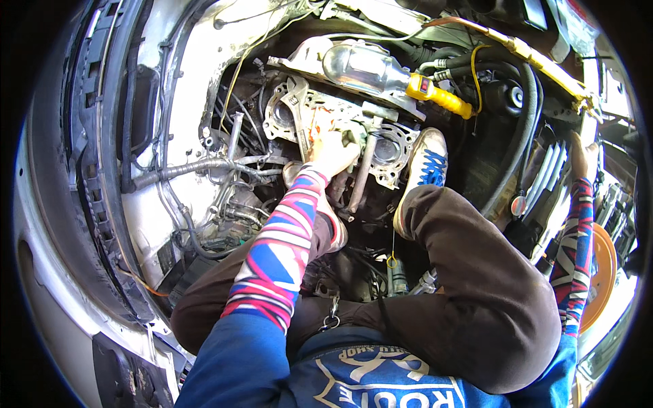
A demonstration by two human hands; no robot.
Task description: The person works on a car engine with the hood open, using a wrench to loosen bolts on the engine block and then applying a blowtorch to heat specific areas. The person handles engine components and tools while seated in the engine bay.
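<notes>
Blue shirt [381, 382] nearest, cut off below! Left hand [332, 152] bunched round a half-hidden greenish cloth [354, 130] atop the engine block [340, 107]; right hand [580, 156] far right of it, grip I can't tell.

What lies under the left hand [333, 154] is hidden by its fingers. What is touched by the right hand [583, 156] cannot be made out. The orange disc [603, 275] is partly covered by the right sleeve [581, 224]; the blue shirt [235, 360] is cut off below.

Work lamp [367, 66] w/ yel. handle [445, 100]; blk hose [531, 115] to its R; grey conduit [211, 165] L; orange disc [603, 275] R.
</notes>
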